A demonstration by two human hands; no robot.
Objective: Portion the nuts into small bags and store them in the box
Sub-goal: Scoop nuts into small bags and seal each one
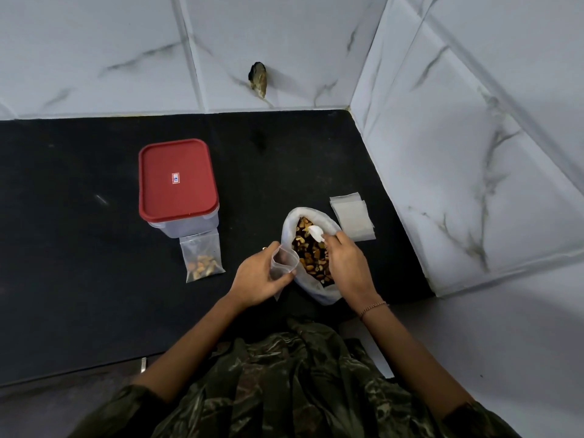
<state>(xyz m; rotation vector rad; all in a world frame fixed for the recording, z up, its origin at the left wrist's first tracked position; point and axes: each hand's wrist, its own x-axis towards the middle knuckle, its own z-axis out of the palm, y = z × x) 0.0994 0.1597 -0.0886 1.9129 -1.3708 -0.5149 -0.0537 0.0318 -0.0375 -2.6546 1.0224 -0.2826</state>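
L hand grips open bag, R hand pinches scoop, lidded box, bag stack

Black matte countertop, white grey-veined tiled back wall, matching side wall, dark chipped hole in back wall, soft even light

Box: contents hidden under red lid; lid label too small to read.
Scoop: handle hidden inside grip of right hand.
Open small bag: body mostly covered by left hand.
Nut sack: near right wall behind right hand.
Flat bag stack: count untellable.
Dark wall object: blurred, unidentified.
Counter: cut off at left edge.
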